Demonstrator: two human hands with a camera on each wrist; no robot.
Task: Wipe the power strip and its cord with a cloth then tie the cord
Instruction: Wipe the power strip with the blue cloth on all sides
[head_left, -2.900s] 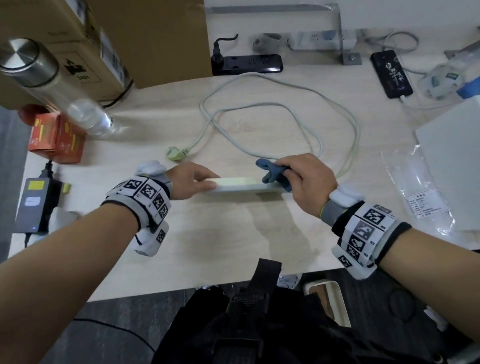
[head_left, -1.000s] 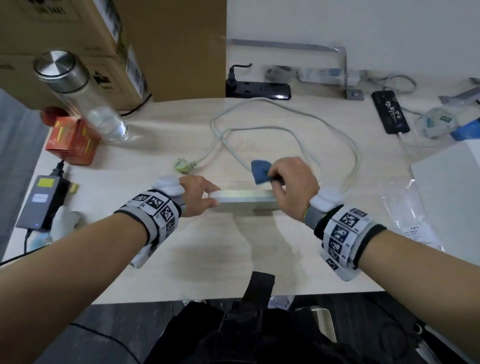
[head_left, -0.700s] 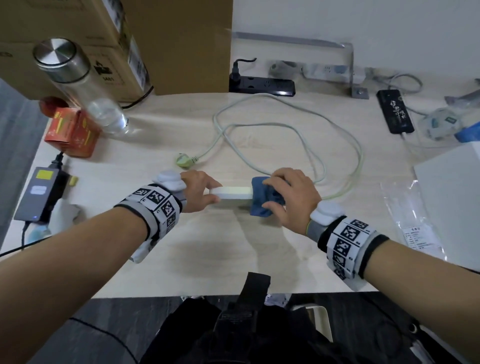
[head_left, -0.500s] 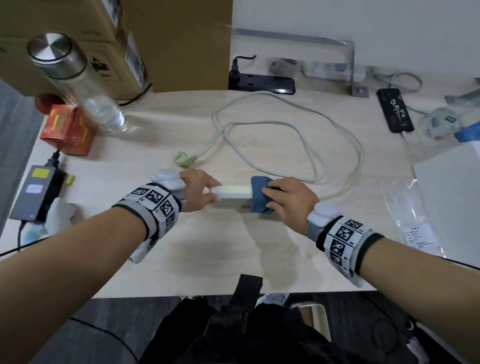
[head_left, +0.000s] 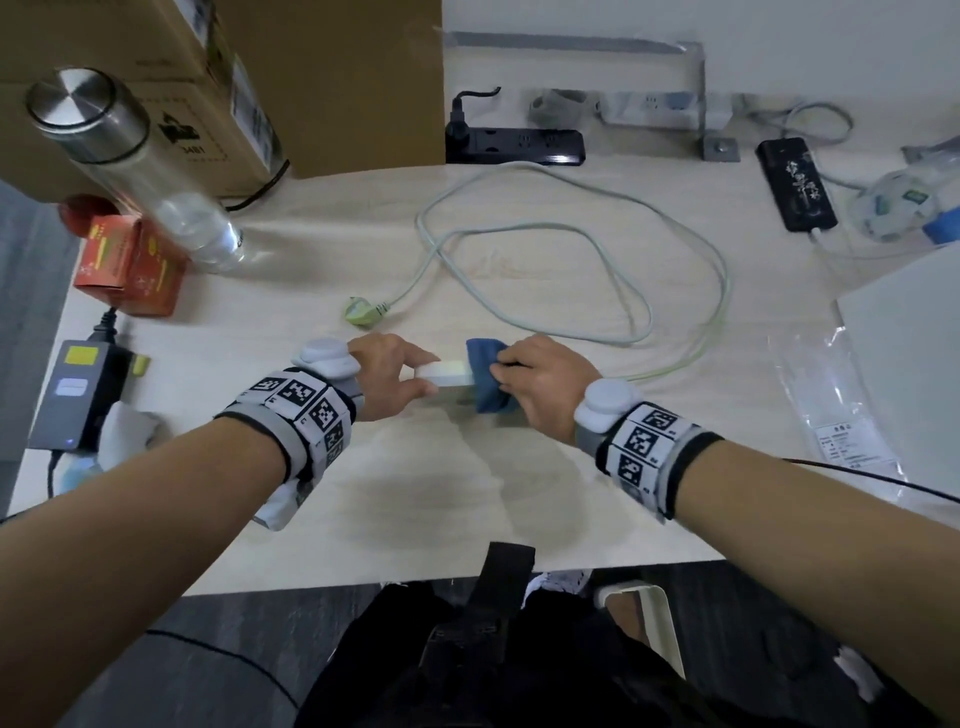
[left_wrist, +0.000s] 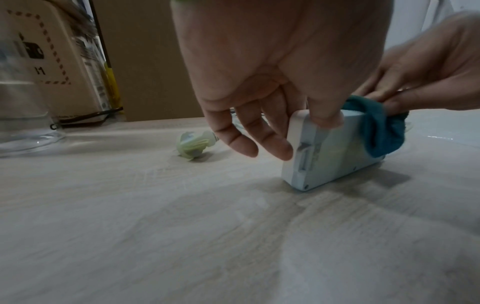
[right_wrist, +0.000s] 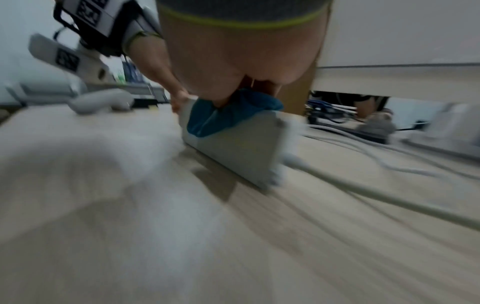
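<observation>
A white power strip (head_left: 445, 372) stands on its long edge on the pale wood table (head_left: 415, 493). My left hand (head_left: 423, 375) grips its left end, thumb on top and fingers behind (left_wrist: 298, 131). My right hand (head_left: 506, 371) grips a blue cloth (head_left: 485, 384) folded over the strip's top, just right of the left hand. The wrist views show the strip (left_wrist: 330, 158) (right_wrist: 233, 152) and the cloth (left_wrist: 381, 131) (right_wrist: 221, 119) draped down its side. Its pale cord (head_left: 519, 226) lies in loose loops behind, and the plug (head_left: 360, 312) rests on the table.
At the back stand a cardboard box (head_left: 322, 83) and a black power strip (head_left: 514, 147). A glass bottle (head_left: 135, 171), red box (head_left: 130, 270) and black adapter (head_left: 72, 400) are at the left. A black device (head_left: 797, 184), plastic bag (head_left: 831, 410) and white box (head_left: 914, 338) are at the right.
My right hand brought the cloth down over the strip and slid it left along the strip, closer to my left hand. The left hand kept its hold on the left end.
</observation>
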